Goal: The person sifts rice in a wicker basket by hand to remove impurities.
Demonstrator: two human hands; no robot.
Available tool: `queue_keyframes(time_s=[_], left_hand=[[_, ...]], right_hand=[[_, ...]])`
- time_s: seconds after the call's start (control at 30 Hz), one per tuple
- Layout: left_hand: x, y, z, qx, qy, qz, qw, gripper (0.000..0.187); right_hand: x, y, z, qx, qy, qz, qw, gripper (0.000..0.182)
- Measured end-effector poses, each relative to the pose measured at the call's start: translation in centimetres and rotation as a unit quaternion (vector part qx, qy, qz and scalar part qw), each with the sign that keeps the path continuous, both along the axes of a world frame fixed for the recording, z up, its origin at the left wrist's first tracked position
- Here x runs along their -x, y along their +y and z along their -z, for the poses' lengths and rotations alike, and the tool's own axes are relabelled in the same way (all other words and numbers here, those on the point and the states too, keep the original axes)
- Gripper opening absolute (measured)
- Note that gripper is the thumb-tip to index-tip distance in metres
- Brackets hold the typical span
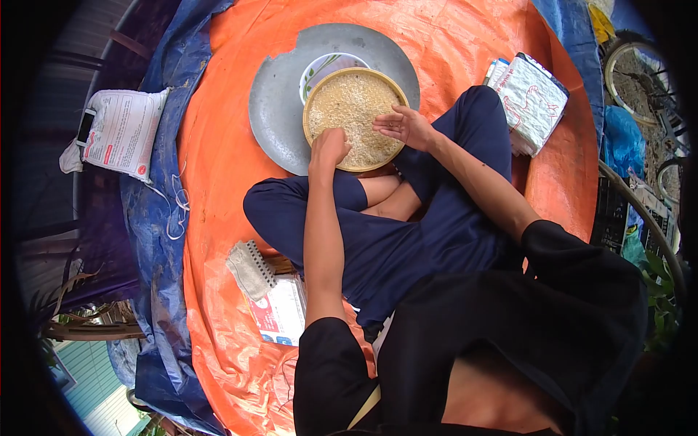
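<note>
A round, yellow-rimmed shallow sieve [402, 91] holds pale beige grain [356, 109] with whitish patches. My left hand [329, 149] is at its near left edge, fingers curled down over the grain; what they pinch, if anything, is hidden. At the right side, my right hand [408, 129] hovers over the rim with its fingers stretched out and apart, and a few bits cling to them. Partly under the sieve shows a white bowl [314, 73] with green leaf decoration. Both lie over a wide grey metal tray [280, 109] with a ragged upper-left edge.
An orange tarp [218, 145] covers the ground, bordered by a blue tarp [156, 240]. Leftward lies a white printed sack [127, 131] with a phone [86, 126] on it. A folded white sack [534, 102] is beyond my right knee. A spiral notebook [249, 269] lies left of my legs.
</note>
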State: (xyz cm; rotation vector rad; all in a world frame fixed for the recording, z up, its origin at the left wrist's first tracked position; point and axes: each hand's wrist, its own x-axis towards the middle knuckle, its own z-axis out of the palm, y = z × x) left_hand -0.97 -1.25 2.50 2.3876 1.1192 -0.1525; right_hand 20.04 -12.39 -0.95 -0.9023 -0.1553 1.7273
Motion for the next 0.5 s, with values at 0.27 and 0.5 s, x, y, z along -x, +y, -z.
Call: queue_keyframes(time_s=[0.27, 0.5], left_hand=[[0.1, -0.9, -1.4, -0.067, -0.023, -0.003, 0.997, 0.048], [-3.0, -2.2, 3.1, -0.105, -0.041, 0.072, 0.991, 0.032]], right_hand=[[-0.1, 0.2, 0.1, -0.013, 0.005, 0.0, 1.0, 0.057], [-0.2, 0.2, 0.1, -0.017, 0.007, 0.007, 1.0, 0.058]])
